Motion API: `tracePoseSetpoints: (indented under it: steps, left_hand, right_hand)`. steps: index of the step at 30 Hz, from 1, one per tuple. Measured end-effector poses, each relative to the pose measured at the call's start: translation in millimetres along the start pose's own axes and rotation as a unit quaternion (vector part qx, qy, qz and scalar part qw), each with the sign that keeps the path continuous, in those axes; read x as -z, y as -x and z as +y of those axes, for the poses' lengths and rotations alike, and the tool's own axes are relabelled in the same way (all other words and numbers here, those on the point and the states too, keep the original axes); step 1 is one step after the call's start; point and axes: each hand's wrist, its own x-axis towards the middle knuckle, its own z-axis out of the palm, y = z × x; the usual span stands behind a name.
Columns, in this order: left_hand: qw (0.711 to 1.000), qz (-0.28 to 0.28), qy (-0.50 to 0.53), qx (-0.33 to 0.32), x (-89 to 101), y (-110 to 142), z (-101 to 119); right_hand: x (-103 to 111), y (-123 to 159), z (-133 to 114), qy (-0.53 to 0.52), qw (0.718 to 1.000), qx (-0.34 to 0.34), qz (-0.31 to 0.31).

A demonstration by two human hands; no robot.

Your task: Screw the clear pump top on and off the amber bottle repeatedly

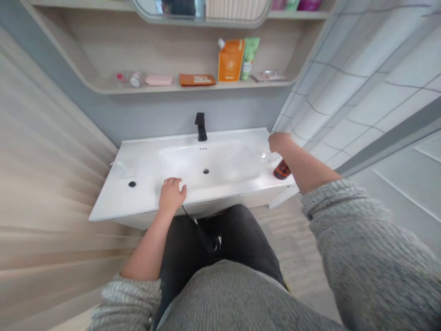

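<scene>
Two hands in view, both mine-style POV. Nearest is one grey sweater (223, 299) over one pair of dark trousers (237, 234). The left hand (172, 195) is open, thumb out, on the front edge of one white sink (227, 188). The right hand (279, 141) is over at the sink's right end, fingers curled; can't tell if it's gripping anything. Just below it is one clear item (266, 157), too blurry to name, and near that one dark red-orange container (282, 170), partly blocked by the right forearm (306, 163). Sink has one drain (206, 171), one round black piece (132, 184) on the left, and one black faucet (200, 126) mid-back. Shelf behind: two small bottles (135, 79), one pink case (158, 80), one flat orange packet (197, 80), one upright orange pouch (231, 59), one green tube (251, 57). One mirror (203, 11) partly covers the shelving above.
</scene>
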Motion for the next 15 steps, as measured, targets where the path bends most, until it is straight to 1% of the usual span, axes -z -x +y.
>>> tracePoseSetpoints:
  steps: [2,4,6,7,9,11,14,15]
  left_hand:
    - [1.0,0.003,0.01,0.005,1.3,0,0]
    - [1.0,0.009,0.026,0.009,3.8,-1,0]
    - [0.999,0.01,0.053,0.009,7.6,-1,0]
    - [0.997,0.008,0.072,0.009,9.9,-1,1]
    - [0.992,0.006,0.129,0.012,15.1,2,8]
    - [0.976,-0.001,0.218,0.011,20.4,7,23]
    - [0.933,-0.04,0.358,-0.019,28.0,16,55]
    - [0.92,-0.054,0.387,-0.021,30.4,18,65]
  right_hand:
    - [10,1,-17,-0.005,1.0,0.005,0.005]
    - [22,7,-36,-0.026,0.998,0.034,0.04]
    - [35,19,-54,-0.063,0.99,0.097,0.079]
    - [40,27,-63,-0.091,0.982,0.138,0.095]
    - [48,47,-82,-0.159,0.954,0.226,0.12]
    - [52,72,-102,-0.23,0.914,0.309,0.126]
    - [52,111,-135,-0.333,0.848,0.396,0.112]
    - [52,123,-144,-0.35,0.833,0.416,0.104]
